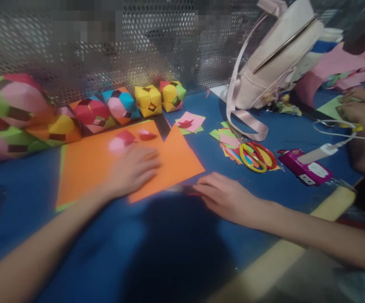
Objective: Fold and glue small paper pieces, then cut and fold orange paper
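Observation:
My left hand (138, 166) lies flat on a sheet of orange paper (84, 168), fingers stretched out. A folded or angled orange piece (179, 158) extends to the right of that hand, and a green edge shows under the stack. My right hand (226, 198) is closed around a knife (187, 189) with a dark and red handle. Its pale blade points left, by the lower edge of the orange paper; blur hides whether it touches. Small red and pink folded paper pieces (123, 141) rest on the sheet just beyond my left fingers.
Several folded paper balls (90, 113) line the back by a perforated metal screen (157, 42). To the right are small paper squares (229, 141), scissors (253, 155), a purple device (305, 166) with a white cable, and a pale backpack (270, 59). Another person's hand (359, 109) is at far right.

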Available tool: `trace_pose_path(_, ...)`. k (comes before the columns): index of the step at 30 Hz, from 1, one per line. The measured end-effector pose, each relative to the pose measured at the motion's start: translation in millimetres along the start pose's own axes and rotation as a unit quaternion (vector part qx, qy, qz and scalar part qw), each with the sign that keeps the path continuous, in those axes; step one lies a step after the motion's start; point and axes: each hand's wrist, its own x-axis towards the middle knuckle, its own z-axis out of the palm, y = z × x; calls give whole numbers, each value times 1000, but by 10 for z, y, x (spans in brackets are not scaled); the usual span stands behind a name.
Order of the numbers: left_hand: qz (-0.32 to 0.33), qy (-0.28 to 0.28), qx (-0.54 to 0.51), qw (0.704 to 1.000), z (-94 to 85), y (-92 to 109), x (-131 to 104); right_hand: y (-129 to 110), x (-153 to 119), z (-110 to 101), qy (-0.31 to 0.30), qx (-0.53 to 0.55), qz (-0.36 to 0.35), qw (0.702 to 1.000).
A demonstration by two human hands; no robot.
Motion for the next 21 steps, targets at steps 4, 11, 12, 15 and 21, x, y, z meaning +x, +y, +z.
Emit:
trace_pose_path(4,19,-38,2,999,113,-28,-7,-57,19,9,-10,7,-8,1000)
trace_pose_path(11,40,-38,-11,998,179,-10,10,-125,47,50,-14,4,-31,999)
trace_pose_path(12,39,-36,-15,998,179,-7,13,-134,46,56,-14,2,-35,999)
trace_pose_path(15,38,-35,-17,998,178,0,15,-158,34,56,-32,-7,-25,999)
trace_pose_path(21,43,-44,9,998,179,-5,8,-198,15,43,-12,-23,9,1000)
